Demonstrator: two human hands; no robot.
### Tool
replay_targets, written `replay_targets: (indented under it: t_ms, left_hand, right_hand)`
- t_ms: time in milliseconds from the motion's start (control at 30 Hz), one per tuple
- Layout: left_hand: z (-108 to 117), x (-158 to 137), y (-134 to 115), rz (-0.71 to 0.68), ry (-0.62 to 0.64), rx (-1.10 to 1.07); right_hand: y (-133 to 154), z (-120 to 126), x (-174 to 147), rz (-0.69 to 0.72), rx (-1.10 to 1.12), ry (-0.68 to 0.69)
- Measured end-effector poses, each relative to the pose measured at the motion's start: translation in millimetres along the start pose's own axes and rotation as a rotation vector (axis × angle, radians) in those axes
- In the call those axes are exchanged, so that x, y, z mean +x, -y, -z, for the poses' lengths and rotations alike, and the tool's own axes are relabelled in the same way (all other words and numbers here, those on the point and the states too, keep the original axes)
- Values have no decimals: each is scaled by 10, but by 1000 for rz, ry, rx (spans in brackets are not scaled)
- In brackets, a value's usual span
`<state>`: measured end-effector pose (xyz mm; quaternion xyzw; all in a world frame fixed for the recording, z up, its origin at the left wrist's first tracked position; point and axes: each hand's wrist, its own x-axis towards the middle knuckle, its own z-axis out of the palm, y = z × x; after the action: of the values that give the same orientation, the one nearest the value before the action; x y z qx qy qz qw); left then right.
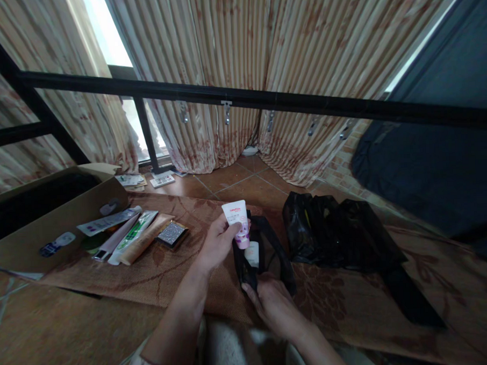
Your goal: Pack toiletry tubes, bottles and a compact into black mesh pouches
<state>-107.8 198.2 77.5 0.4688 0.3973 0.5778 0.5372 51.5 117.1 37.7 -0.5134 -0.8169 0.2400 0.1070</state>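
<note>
In my left hand (pixel 220 238) is a small white and purple squeeze tube (pixel 235 211), cap end down, thumb across its front. It hangs over the mouth of a black mesh pouch (pixel 276 256). My right hand (pixel 274 298) grips the near edge of that pouch, with the thumb outside and the fingers partly hidden. Inside the pouch a white item (pixel 252 254) shows, its kind unclear. Left of my hands lie several tubes, among them a green and white tube (pixel 133 235) and a tan tube (pixel 147 239), beside a glittery square case (pixel 172 234).
A cardboard box (pixel 67 211) stands at the left on the brown patterned mat (pixel 159 283). Black bags (pixel 330 232) lie to the right with a black strap (pixel 414 299). A dark metal rail (pixel 264 98) crosses in front of the curtains (pixel 205 44).
</note>
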Motion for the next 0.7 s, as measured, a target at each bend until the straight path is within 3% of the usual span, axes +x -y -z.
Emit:
replay_targets:
  t_ms: [700]
  left_hand:
    - [21,12,31,-38,28,96]
  right_hand:
    - [-31,-37,1,19,18,-26]
